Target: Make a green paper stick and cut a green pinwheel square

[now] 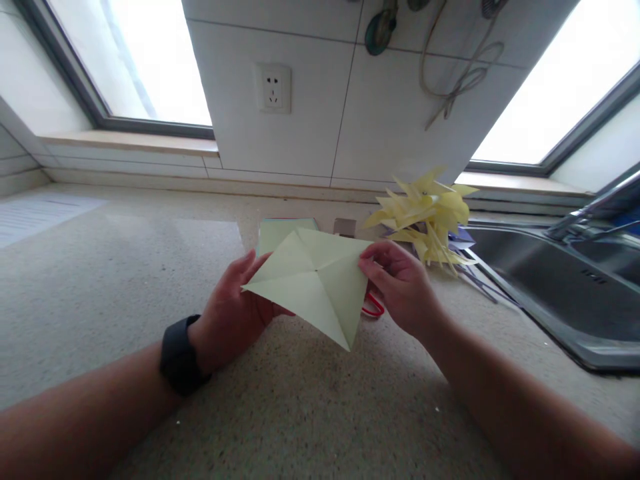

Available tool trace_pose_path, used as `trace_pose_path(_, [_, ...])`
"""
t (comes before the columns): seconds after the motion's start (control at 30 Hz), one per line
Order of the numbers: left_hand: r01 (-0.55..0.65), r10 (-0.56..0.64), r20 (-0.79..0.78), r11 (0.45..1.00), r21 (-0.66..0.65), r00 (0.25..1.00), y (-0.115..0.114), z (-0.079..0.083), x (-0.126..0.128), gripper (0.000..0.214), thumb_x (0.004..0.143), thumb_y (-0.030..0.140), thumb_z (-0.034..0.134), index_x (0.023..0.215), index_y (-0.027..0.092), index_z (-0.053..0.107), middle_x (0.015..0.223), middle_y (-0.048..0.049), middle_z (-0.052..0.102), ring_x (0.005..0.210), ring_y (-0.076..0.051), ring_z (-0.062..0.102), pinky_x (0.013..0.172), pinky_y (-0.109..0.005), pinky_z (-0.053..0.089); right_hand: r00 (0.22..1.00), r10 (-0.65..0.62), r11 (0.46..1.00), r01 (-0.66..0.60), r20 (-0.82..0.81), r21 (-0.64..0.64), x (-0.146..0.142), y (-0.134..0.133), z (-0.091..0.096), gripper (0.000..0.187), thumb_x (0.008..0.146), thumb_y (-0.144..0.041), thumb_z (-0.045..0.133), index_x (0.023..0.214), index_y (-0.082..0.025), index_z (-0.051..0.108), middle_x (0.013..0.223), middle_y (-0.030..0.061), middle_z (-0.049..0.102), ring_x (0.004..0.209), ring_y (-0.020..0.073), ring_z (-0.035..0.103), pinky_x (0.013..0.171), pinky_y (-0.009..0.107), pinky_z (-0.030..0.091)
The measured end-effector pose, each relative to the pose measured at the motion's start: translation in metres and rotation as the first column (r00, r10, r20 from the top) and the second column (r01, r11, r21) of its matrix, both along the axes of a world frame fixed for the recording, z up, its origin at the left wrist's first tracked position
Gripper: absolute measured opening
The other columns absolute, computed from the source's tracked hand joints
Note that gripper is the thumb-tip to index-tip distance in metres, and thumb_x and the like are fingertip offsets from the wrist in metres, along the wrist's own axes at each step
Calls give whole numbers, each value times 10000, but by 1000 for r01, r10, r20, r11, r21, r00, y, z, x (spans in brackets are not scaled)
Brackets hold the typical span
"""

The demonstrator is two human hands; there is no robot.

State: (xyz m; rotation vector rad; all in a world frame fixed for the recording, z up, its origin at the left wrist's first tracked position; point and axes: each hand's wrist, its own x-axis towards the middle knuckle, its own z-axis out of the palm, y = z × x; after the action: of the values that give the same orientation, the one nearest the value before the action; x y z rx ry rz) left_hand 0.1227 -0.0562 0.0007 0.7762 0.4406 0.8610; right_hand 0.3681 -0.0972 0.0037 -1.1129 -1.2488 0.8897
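Note:
A pale yellow-green sheet of paper (305, 273), creased along its diagonals with a small dark mark at the centre, is held above the counter. My left hand (237, 303) supports it from behind at the left side, its fingers partly hidden under the sheet. At the right corner my right hand (395, 280) pinches the paper between thumb and fingers. Just behind the sheet lies a stack of paper (287, 225), partly covered. Red scissor-like handles (374, 305) show beside the paper's right edge; the rest of that tool is hidden.
Several yellow paper pinwheels (425, 213) lie in a pile at the back right, with thin sticks (480, 283) pointing toward the sink (565, 287). A small grey-brown object (345, 227) sits behind the sheet. Printed paper (40, 213) rests at the far left of the speckled counter (320, 413).

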Motion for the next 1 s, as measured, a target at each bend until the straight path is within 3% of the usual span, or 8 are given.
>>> trace_pose_path(0.1, [-161,163,-49,986,46,985,-2,-2,2,439,933,513,554,1222,198,653,1144,-93,740,950,-246,712,796,-337,554,999,22,998,-20,38,-56,0,-1,0,233,833,-357,744,925,-207,592,751,-43,582,549,87,564,475,230,484])
trace_pose_path(0.2, [-414,439,-79,884,216,895,1,-5,1,405,941,469,552,1267,234,600,1304,-78,665,1135,-249,641,942,-370,498,990,112,983,-99,80,-154,1,-2,3,277,804,-373,758,940,-202,588,728,-37,597,531,101,579,463,243,481])
trace_pose_path(0.33, [-542,730,-38,540,644,682,2,-1,-9,279,971,371,507,1157,227,657,1250,-73,655,1228,-238,553,1044,-354,399,945,244,945,-182,216,-272,3,-4,3,249,836,-390,705,934,-207,567,619,-56,549,457,87,473,399,218,357])
trace_pose_path(0.4, [-347,755,-91,401,848,650,-5,8,-14,207,966,319,545,1098,233,679,1167,-71,658,1168,-245,559,1040,-374,389,901,263,952,-185,345,-243,4,-5,2,201,864,-371,668,912,-199,578,598,-62,511,471,85,434,413,218,326])
trace_pose_path(0.47, [3,714,-224,296,955,663,-16,18,-15,115,936,276,618,1011,241,698,1039,-61,659,1057,-246,577,999,-385,402,862,249,965,-181,440,-192,3,-6,1,162,866,-333,662,903,-186,603,600,-62,486,508,90,422,441,222,316])
trace_pose_path(0.53, [357,577,-404,200,912,710,-29,26,-14,156,917,335,662,1034,241,706,1036,-79,676,1026,-266,588,953,-400,423,849,233,971,-179,475,-157,2,-7,1,137,854,-297,672,910,-182,622,610,-62,478,541,98,416,471,228,313])
trace_pose_path(0.6, [623,494,-574,80,778,654,-40,28,-11,402,853,462,730,1176,226,691,1165,-125,674,1072,-322,586,966,-458,412,836,221,975,-180,502,-128,1,-7,0,129,855,-281,665,929,-182,630,631,-55,494,571,107,429,504,237,322])
trace_pose_path(1.0, [701,554,-659,178,691,508,-67,-5,-17,378,957,393,630,1278,194,633,1328,-120,659,1227,-304,595,1043,-482,486,749,81,994,-109,658,1,1,-9,5,221,882,-263,628,1093,-202,607,870,21,611,745,161,537,663,283,408])
